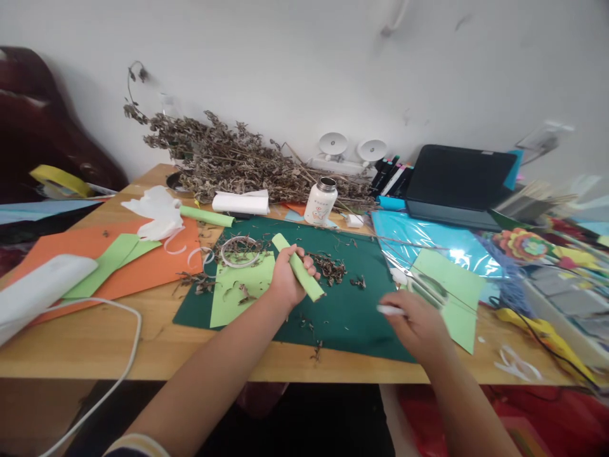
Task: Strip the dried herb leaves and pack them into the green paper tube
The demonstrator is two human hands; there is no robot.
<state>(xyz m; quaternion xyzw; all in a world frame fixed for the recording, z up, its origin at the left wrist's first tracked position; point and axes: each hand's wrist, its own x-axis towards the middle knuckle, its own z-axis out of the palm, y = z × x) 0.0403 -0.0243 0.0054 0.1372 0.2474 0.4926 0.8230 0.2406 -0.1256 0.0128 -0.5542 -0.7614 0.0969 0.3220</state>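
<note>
My left hand [287, 279] is closed round a rolled tube of light green paper [299, 268], held tilted above the dark green cutting mat [352, 304]. My right hand [417, 322] is blurred near the mat's right edge, its fingers pinched on a small white strip [391, 310]. Just beyond that hand lie scissors [419, 284] on a light green sheet [451, 292]. A flat light green sheet [240, 289] with dried bits and a tape ring [239, 251] lies left of my left hand.
A heap of dried branches [228, 158] fills the back of the wooden table [143, 336]. A white bottle [320, 202], a white roll [240, 203], another green tube [206, 216], orange paper [95, 254], a black case [457, 184] and a white cable [124, 355] lie around.
</note>
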